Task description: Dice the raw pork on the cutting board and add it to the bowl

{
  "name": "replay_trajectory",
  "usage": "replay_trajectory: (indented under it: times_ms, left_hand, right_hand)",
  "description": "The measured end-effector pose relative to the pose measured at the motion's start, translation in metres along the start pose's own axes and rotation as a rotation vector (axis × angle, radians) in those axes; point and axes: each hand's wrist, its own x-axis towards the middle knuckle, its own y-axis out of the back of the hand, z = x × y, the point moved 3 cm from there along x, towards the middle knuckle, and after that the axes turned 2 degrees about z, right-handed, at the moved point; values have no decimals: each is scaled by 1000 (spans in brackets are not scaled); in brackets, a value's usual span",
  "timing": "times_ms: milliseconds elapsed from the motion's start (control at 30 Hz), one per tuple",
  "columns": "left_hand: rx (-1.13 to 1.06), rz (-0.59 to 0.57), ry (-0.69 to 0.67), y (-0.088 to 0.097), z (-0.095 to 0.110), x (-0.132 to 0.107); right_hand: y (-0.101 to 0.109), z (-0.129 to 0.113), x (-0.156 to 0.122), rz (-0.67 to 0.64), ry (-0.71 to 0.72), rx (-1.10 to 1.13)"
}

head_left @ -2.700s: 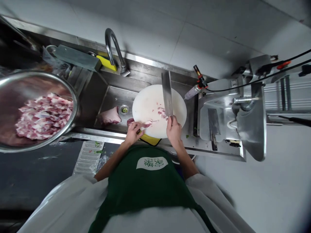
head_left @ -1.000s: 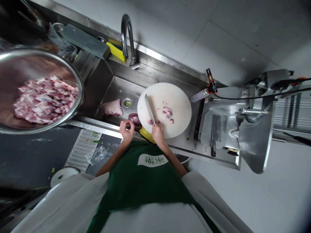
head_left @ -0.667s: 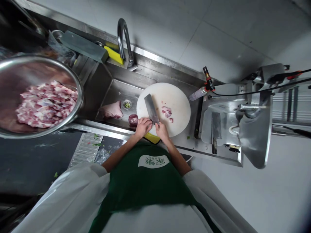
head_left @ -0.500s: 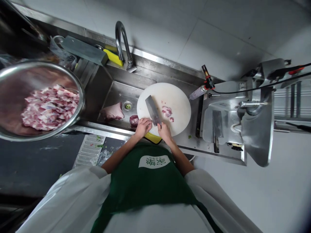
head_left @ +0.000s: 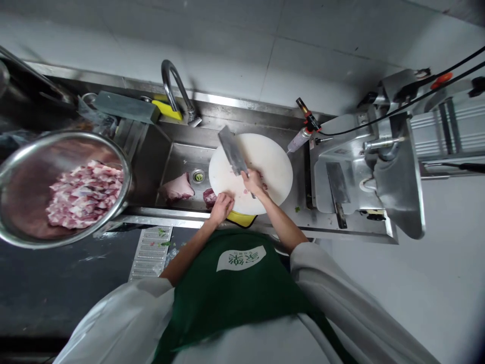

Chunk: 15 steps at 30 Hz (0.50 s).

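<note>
My right hand (head_left: pixel 253 182) is wrapped round the handle of a cleaver (head_left: pixel 232 150), whose broad blade points away to the upper left over the round white chopping board (head_left: pixel 275 164). Small scraps of meat lie by that hand, which partly hides them. At the board's near left rim is my left hand (head_left: pixel 222 206), its fingers bent and close together; whether something is in them is hidden. Beside it, in the sink, lies a dark red piece of meat (head_left: pixel 208 198). A larger pale slab of meat with skin (head_left: pixel 178 188) rests farther left.
A big steel bowl (head_left: pixel 127 184) holding cut meat (head_left: pixel 85 194) stands at left. Behind the sink (head_left: pixel 182 156) rises a faucet (head_left: pixel 178 88). A blowtorch (head_left: pixel 305 129), a second cleaver (head_left: pixel 337 187) and a slicing machine (head_left: pixel 396 167) are at right. Yellow cloth-like material (head_left: pixel 242 219) shows under the board.
My right hand has moved up and onto the board with the cleaver, covering much of the meat scraps. My left hand has come away from the blade to the board's near left rim.
</note>
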Motion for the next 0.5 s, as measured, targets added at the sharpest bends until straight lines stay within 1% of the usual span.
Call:
replay_trajectory:
  times_ms: [67,100,200,267,333,400,433,500]
  left_hand:
    - [45,76,81,-11,4,9]
    - [65,90,103,-19,8,17]
    - [99,54,67,-51,24,52]
    - [97,24,16,-73,32,80]
    - [106,-13,-8,-93,37,105]
    - [125,-86,-49,-108,40,121]
    - [133,-140,-88,-113,41,124]
    - [137,-265,-192,-119,44,121]
  right_hand:
    - [24,31,-13,84,-96,207]
    - [36,47,-21,118,-153,303]
    - [68,93,-52,224,-307,528]
    - [83,117,-76,289,-386,614]
    - [92,136,-99,337,-437,653]
    - [95,150,-120,371,-465,673]
    - [95,155,-129,382,-475,679]
    - [91,164,-143,386,-489,656]
